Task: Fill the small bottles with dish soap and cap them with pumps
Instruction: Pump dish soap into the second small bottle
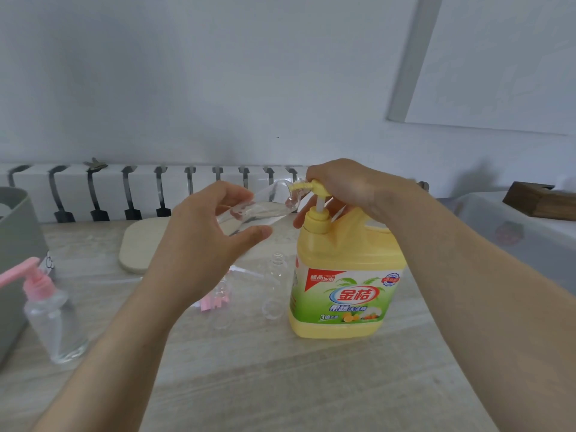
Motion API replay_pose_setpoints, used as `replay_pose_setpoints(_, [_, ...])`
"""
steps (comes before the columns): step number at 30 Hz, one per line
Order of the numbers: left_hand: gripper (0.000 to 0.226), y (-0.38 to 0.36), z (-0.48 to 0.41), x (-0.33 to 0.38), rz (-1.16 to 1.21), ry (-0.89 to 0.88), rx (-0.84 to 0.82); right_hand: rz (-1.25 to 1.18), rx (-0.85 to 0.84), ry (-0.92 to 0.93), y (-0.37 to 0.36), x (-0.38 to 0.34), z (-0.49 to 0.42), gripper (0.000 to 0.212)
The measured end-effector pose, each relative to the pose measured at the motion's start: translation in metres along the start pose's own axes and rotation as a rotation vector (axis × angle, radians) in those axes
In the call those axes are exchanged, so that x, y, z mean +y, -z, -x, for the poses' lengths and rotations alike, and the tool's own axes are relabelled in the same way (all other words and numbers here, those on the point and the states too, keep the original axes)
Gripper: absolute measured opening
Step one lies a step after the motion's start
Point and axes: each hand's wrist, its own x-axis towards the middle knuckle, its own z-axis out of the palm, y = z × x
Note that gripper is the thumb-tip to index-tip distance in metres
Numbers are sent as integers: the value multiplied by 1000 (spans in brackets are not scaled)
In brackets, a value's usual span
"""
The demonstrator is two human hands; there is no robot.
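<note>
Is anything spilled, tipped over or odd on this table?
Nothing looks spilled or broken. The small bottle lies almost sideways in the left hand, but its mouth meets the nozzle of the pump that the right hand grips on the yellow jug, so that looks deliberate.

The dish soap jug label reads "金桔", "果蔬" and "3倍".

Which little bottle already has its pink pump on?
The far-left bottle by the grey bin. The held bottle and the upright bottle beside the yellow jug have none.
</note>
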Motion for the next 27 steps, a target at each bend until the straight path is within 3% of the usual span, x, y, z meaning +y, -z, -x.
replay_pose_setpoints(9, [43,-1,-1,-1,-29,13,-12,92,-9,-32,-1,-6,0,35])
replay_pose_setpoints(14, [42,0,0,-2,-36,12,-13,51,-12,-58,-3,-6,1,25])
replay_pose_setpoints(17, [43,-1,0,-2,-35,18,-12,51,4,-51,0,-1,1,31])
replay_pose_setpoints(20, [44,0,-1,-1,-27,9,-9,-40,-40,-35,0,2,2,31])
replay_pose_setpoints(23, [44,0,-1,-1,-12,1,-4,-128,-90,-21,1,2,2,46])
replay_pose_setpoints(27, [43,0,-1,0,-2,3,2,-197,-138,-13,4,4,1,52])
